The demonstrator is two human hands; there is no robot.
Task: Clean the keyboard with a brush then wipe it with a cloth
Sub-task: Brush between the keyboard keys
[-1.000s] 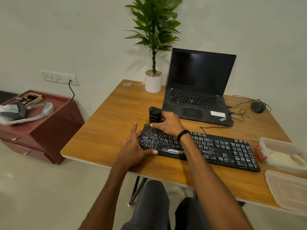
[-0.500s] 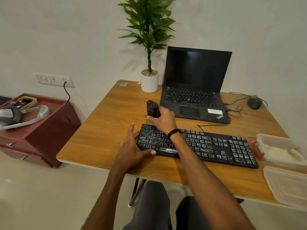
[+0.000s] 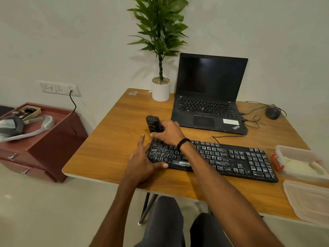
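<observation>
Keyboard [image 3: 222, 159], just one, black, is being braced on the wooden table [image 3: 110, 143] by the left hand [image 3: 142, 163]: fingers laid straight along its left end, thumb pressed on its front edge. One black brush [image 3: 154, 123] is being gripped by the right hand [image 3: 169, 133] at the keyboard's far left corner. Behind: one open laptop [image 3: 208, 97], one mouse [image 3: 272, 112], one potted plant [image 3: 161, 90]. At right, two clear plastic containers [image 3: 299, 163].
</observation>
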